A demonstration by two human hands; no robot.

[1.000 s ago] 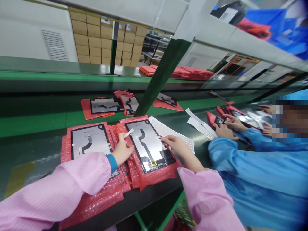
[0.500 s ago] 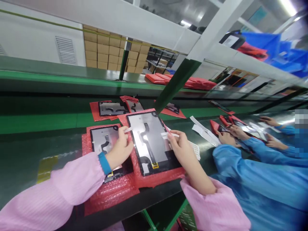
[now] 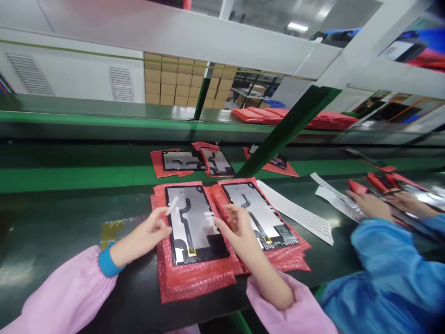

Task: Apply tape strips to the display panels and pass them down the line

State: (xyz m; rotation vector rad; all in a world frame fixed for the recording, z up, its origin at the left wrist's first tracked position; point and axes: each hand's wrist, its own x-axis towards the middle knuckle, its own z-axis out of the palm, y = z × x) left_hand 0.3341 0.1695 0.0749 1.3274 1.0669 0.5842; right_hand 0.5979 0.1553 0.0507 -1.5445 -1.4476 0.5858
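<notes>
Two dark display panels lie face down on red bubble wrap (image 3: 194,283) at the bench's near edge: the left panel (image 3: 194,236) and the right panel (image 3: 264,218). My left hand (image 3: 151,229) is at the left panel's left edge, thumb and forefinger pinched on a small white strip (image 3: 173,204). My right hand (image 3: 238,232) hovers between the two panels with its fingers bent. Its fingertips hold a second white strip (image 3: 209,215) against the left panel's right side.
A white backing sheet (image 3: 295,214) lies right of the panels. More panels (image 3: 182,160) on red wrap sit on the green belt behind. A slanted green post (image 3: 288,132) rises there. A co-worker in blue (image 3: 385,264) handles parts at the right. Red stacks (image 3: 264,114) and cartons (image 3: 177,86) are at the back.
Both hands have shifted from the right-hand panel to the left-hand one. My left hand still pinches its strip. My right hand brought its strip across. The view turned left.
</notes>
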